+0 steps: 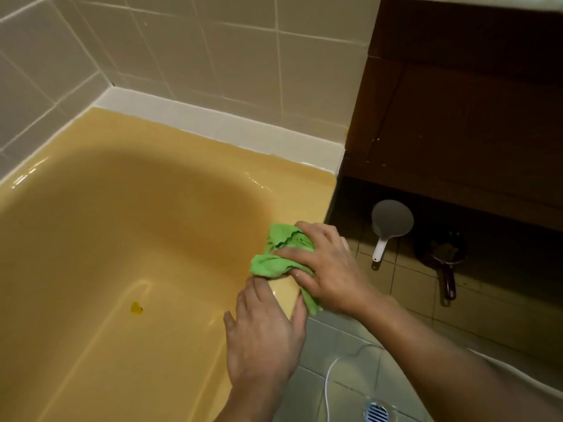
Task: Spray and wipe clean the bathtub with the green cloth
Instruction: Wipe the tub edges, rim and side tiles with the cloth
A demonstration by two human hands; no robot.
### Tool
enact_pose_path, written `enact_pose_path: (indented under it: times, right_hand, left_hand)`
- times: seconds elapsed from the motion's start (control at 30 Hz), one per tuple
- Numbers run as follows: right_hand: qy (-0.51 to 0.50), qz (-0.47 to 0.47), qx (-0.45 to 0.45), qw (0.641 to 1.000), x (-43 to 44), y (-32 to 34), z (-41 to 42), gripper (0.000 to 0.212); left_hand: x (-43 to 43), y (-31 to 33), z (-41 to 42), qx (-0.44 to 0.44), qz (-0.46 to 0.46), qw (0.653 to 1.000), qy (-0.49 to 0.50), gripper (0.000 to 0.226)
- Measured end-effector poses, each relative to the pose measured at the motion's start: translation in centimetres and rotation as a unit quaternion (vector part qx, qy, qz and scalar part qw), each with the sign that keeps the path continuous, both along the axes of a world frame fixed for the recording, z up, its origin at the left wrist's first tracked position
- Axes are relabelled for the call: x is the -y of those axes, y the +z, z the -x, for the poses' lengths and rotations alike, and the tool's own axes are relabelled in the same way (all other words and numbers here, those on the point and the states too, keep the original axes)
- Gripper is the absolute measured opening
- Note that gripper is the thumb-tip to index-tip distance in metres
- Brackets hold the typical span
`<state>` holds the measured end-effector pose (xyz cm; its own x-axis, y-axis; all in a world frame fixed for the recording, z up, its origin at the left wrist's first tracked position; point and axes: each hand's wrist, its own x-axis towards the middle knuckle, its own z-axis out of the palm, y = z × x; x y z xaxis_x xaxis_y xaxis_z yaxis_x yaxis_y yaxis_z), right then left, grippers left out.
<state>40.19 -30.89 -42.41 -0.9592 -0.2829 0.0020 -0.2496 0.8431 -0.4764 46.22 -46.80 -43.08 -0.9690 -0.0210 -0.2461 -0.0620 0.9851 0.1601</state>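
Yellow enamel bathtub (198,138) – on its near rim, close to the end corner, sits the bunched green cloth (274,263). The right hand (332,269) holds it down, fingers spread and curled over the folds. The left hand (265,330) rests flat on the same rim – fingers straight, close together, tips at the cloth's edge. Beyond the tub's end, a white ladle (391,220) lies on the floor.

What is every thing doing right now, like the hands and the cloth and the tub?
Cloth: bunched up, pressed on the tub's edge.
Right hand: grips the cloth.
Left hand: flat on the tub's edge, holding nothing.
Tub: no water in it, one yellow speck on its bottom.
Scoop: lying on the floor.
Pan: on the floor.
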Motion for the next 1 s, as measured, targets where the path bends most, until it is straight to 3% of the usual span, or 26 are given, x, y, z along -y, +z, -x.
enact_pose_path:
  times: [0.27, 0.4, 0.57, 0.7, 0.83, 0.93, 1.0]
  right_hand:
    - [-0.135, 0.002, 0.002, 0.991, -2.6, 0.2, 8.1, 0.039]
    - [-0.253, 0.080, -0.011, 0.964, -5.2, -0.6, 10.4, 0.040]
    - [-0.328, 0.195, 0.009, 0.924, -7.9, -0.8, 8.2, 0.041]
    - [-0.342, 0.276, 0.070, 0.895, -9.6, 2.2, 4.0, 0.040]
    - [-0.308, 0.311, 0.093, 0.894, -10.6, 9.3, -0.4, 0.035]
    - [-0.273, 0.328, 0.123, 0.896, -10.9, 15.1, -3.6, 0.027]
    - [-0.250, 0.334, 0.136, 0.899, -10.4, 18.2, -5.6, 0.024]
  left_hand:
    - [-1.3, -0.3, 1.6, -0.017, -0.012, 0.999, -0.027, 0.087]
    - [-2.0, 0.2, 2.6, -0.018, -0.008, 0.998, -0.052, 0.079]
    - [-3.0, 1.8, 4.1, -0.005, -0.016, 0.998, -0.061, 0.069]
    - [-3.2, 1.9, 3.9, -0.012, -0.048, 0.998, -0.028, 0.059]
    - [-2.8, 2.0, 1.7, -0.024, -0.090, 0.996, 0.005, 0.055]
    - [-1.7, 3.5, -1.2, 0.020, -0.139, 0.989, 0.046, 0.051]
    - [-0.5, 6.4, -3.0, 0.068, -0.199, 0.973, 0.097, 0.035]
